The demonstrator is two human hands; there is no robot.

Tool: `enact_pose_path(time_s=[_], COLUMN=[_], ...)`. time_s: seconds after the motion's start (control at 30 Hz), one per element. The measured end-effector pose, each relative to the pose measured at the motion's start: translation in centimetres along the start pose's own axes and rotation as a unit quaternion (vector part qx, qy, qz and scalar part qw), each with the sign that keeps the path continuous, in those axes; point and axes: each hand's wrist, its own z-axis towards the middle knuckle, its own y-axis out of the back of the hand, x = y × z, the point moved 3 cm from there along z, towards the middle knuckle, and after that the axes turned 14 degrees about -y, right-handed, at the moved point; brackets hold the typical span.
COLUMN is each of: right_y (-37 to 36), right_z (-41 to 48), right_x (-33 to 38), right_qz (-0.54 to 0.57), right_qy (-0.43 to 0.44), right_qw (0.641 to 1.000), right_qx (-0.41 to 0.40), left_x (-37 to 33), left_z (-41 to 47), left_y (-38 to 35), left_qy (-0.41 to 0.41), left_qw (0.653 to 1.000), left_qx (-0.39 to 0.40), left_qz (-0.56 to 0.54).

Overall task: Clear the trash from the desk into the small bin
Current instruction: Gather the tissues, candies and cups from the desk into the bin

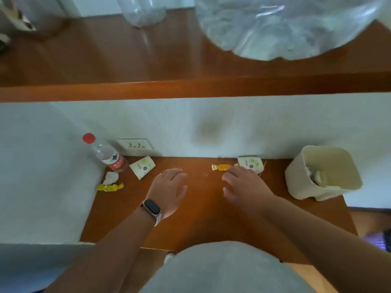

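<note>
The wooden desk (203, 210) lay before me, walled at its far and left sides, with a wooden shelf (190, 60) above it. The small bin (321, 174), cream-coloured and open-topped, stood at the desk's right edge, already holding some pale scraps. My right hand (245, 185) hovered palm down, fingers spread and gripping nothing, its fingertips just beside an orange wrapped candy (223, 167) whose long axis ran left to right, parallel to the far wall. Whether the fingers touched it I could not tell. My left hand (169, 190) (a dark band (152, 208) on its wrist) was likewise flat, open and empty near the desk's middle. A clear bottle (106, 154) with a red cap leaned in the far left corner, cap toward the wall. A white packet (142, 167) lay just right of the bottle; a second packet (250, 163) lay against the far wall, partly behind my right hand. A crumpled tissue (111, 177) sat near the left edge, and a yellow candy wrapper (110, 187) just in front of it lay lengthwise left to right.
</note>
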Motion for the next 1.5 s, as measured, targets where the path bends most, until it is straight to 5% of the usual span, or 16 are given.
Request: enact_pose_path(time_s=[0.27,0.5,1.1,1.5], right_y=[-4.7,-8.4,-15.6,-17.1], right_z=[3.6,4.9,14.7,11.8], right_x=[15.1,21.4,23.6,21.4], right_qz=[-0.032,-0.034,-0.032,-0.004], right_qy=[0.007,-0.043,-0.078,-0.139], right_qw=[0.998,0.995,0.991,0.98], right_qx=[0.061,0.082,0.106,0.141], left_x=[15.1,22.0,26.5,25.4], left_z=[-10.7,-15.0,-12.1,-12.9], left_y=[2.1,1.8,-3.2,-4.9], left_qy=[0.11,0.131,0.243,0.206], left_qw=[0.994,0.99,0.962,0.969], left_qx=[0.012,0.045,0.093,0.128], left_qz=[-0.018,-0.031,-0.086,-0.042])
